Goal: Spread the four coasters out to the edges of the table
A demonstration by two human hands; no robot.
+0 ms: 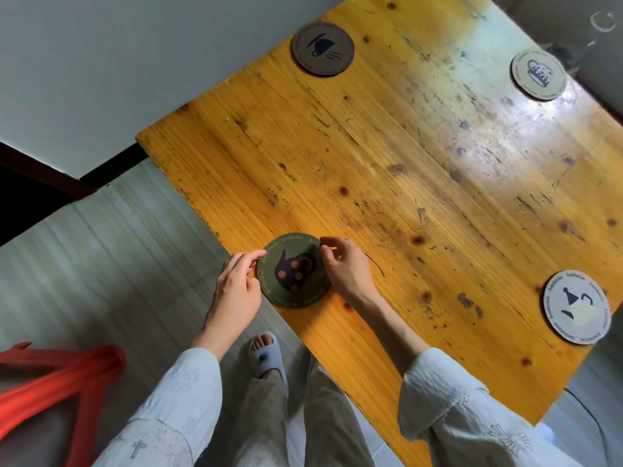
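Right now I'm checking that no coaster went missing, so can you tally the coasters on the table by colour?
Green coaster, teapot print, held at its rim by the left hand and right hand: 1
Brown coaster, cup print: 1
Beige coaster: 1
White coaster: 1
Total: 4, all on the wooden table.

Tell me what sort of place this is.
Probably a home room or a small cafe: a worn wooden table bearing drink coasters such as the green teapot coaster, plank flooring, and a slippered foot.
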